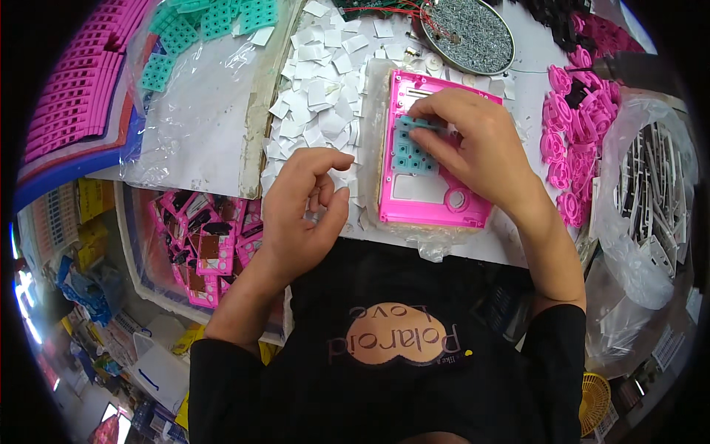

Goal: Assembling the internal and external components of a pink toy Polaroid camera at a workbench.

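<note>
A pink plastic casing lies face down on a wrapped pad, its inner side up with a rectangular window and a round opening near my body. A teal rubber keypad sits in its middle. My right hand reaches over the casing from the right, with thumb and forefinger on the upper part of the keypad; the other fingers are partly hidden. Left of the casing, my left hand hovers with thumb and forefinger apart, the other fingers curled and nothing visible between them.
Small white squares are scattered left of the pad. A round tray of screws stands behind it. Pink ring-shaped parts lie at the right, more teal keypads at the far left. A box of pink assemblies stands lower left.
</note>
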Tool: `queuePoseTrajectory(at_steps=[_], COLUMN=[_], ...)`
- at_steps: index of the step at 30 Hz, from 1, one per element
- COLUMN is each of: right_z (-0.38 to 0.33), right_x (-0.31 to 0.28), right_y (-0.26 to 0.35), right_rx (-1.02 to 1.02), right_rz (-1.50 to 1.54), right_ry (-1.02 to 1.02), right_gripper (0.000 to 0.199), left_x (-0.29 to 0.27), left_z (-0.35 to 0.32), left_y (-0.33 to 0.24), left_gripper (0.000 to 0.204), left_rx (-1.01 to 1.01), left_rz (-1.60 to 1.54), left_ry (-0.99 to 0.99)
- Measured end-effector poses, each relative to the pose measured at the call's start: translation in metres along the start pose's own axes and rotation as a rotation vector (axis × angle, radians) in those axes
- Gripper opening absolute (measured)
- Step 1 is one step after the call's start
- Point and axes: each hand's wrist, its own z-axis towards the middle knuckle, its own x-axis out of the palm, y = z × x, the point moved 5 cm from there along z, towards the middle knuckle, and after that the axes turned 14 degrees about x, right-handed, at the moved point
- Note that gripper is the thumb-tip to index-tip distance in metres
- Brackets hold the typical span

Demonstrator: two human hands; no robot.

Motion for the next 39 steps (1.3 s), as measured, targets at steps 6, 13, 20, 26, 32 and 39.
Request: queuePoseTrajectory(at_steps=[6, 13, 20, 26, 32, 39], right_z=[-0.018, -0.059, -0.062, -0.052, -0.038, -0.026], right_x=[-0.012, 0.017, 0.023, 0.003, -0.020, -0.036], right_y=[0.022, 0.027, 0.025, 0.032, 0.032, 0.044], right_rx=[-0.055, -0.026, -0.005, -0.040, -0.108, -0.184], right_rz=[-0.161, -0.401, -0.397, -0.287, -0.157, -0.070], right_ry=[-0.099, 0.215, 0.171, 0.077, -0.064, -0.154], right_gripper=[0.048, 0.097, 0.087, 0.072, 0.056, 0.035], left_x=[-0.023, -0.053, -0.024, -0.096, -0.100, -0.148], left_z=[0.038, 0.177, 0.234, 0.242, 0.204, 0.202], left_y=[0.003, 0.050, 0.085, 0.061, 0.078, 0.020], left_gripper=[0.032, 0.031, 0.032, 0.030, 0.030, 0.028], left_rx=[0.072, 0.239, 0.091, 0.218, -0.282, 0.247], left_rz=[0.191, 0.682, 1.059, 0.892, 0.238, 0.613], left_ry=[-0.002, 0.106, 0.287, -0.239, -0.214, -0.425])
